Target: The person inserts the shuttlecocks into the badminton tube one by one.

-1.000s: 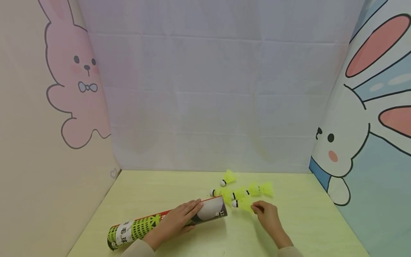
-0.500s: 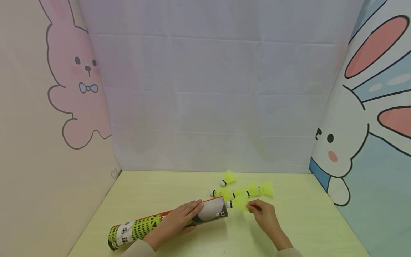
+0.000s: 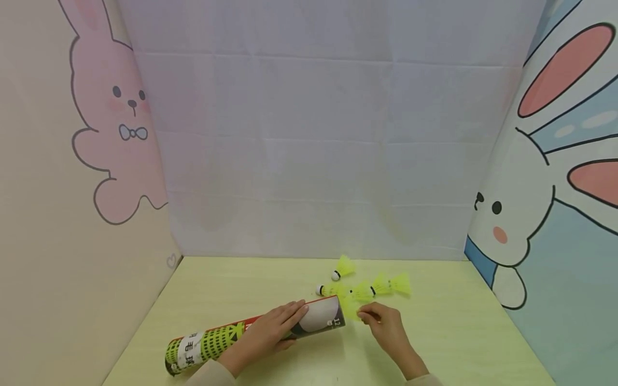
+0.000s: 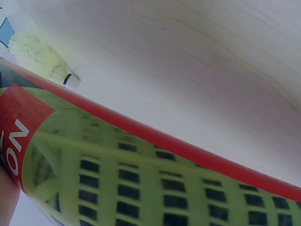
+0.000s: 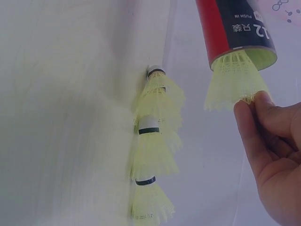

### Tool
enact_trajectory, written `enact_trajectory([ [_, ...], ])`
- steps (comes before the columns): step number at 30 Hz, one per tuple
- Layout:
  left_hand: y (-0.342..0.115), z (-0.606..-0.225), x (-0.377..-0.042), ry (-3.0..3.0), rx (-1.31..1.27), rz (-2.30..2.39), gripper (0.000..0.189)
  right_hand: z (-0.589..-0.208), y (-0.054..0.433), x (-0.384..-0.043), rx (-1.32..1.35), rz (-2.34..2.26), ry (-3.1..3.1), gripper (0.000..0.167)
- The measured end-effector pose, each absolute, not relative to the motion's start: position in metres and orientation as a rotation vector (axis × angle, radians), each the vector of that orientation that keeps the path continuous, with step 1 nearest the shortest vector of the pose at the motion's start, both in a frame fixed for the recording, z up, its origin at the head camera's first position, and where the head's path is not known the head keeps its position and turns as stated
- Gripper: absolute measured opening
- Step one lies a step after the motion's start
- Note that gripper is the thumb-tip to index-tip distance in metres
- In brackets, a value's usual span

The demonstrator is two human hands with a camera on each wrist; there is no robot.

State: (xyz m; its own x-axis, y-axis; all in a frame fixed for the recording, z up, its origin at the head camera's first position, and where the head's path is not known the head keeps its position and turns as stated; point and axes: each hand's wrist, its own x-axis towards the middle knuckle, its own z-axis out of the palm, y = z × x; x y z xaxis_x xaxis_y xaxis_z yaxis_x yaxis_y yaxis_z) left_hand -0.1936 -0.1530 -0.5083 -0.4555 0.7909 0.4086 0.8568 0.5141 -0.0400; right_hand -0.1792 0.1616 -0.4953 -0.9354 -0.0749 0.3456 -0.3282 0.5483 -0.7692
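A long printed shuttlecock tube (image 3: 219, 342) lies slanted on the table, its right end open. My left hand (image 3: 265, 335) grips it around the middle, fingers over the top and thumb on the near side. The tube's green-and-black patterned side (image 4: 141, 174) fills much of the left wrist view. My right hand (image 3: 385, 329) pinches the skirt edge of a yellow shuttlecock (image 5: 237, 82) between thumb and fingertips. That shuttlecock's front part is inside the tube's mouth, its cork hidden, while the flared skirt sticks out.
Behind the tube's open end lie several more yellow shuttlecocks (image 3: 391, 284), some nested in a row. A single shuttlecock (image 3: 344, 267) lies farther back on the pale table (image 3: 463, 321). A white cloth (image 3: 309, 161) hangs at the back, between side walls with rabbit drawings.
My right hand has moved left with the shuttlecock, and its cork has gone from outside the tube to inside the mouth. The left hand and tube have shifted very slightly right.
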Motion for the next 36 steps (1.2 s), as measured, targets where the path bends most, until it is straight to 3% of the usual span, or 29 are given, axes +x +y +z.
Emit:
enact_trajectory([
  [18,-0.153,-0.510,-0.193,-2.431,-1.333,-0.278,0.090,-0.498,0.144,-0.182,0.404,1.353,-2.483,0.006],
  [29,-0.152,-0.507,-0.191,-2.424,-1.353,-0.257,0.080,-0.498,0.133,-0.180,0.495,1.357,-2.508,0.012],
  [36,-0.152,-0.507,-0.191,-2.424,-1.347,-0.263,0.089,-0.497,0.129,-0.181,0.528,1.338,-2.496,0.015],
])
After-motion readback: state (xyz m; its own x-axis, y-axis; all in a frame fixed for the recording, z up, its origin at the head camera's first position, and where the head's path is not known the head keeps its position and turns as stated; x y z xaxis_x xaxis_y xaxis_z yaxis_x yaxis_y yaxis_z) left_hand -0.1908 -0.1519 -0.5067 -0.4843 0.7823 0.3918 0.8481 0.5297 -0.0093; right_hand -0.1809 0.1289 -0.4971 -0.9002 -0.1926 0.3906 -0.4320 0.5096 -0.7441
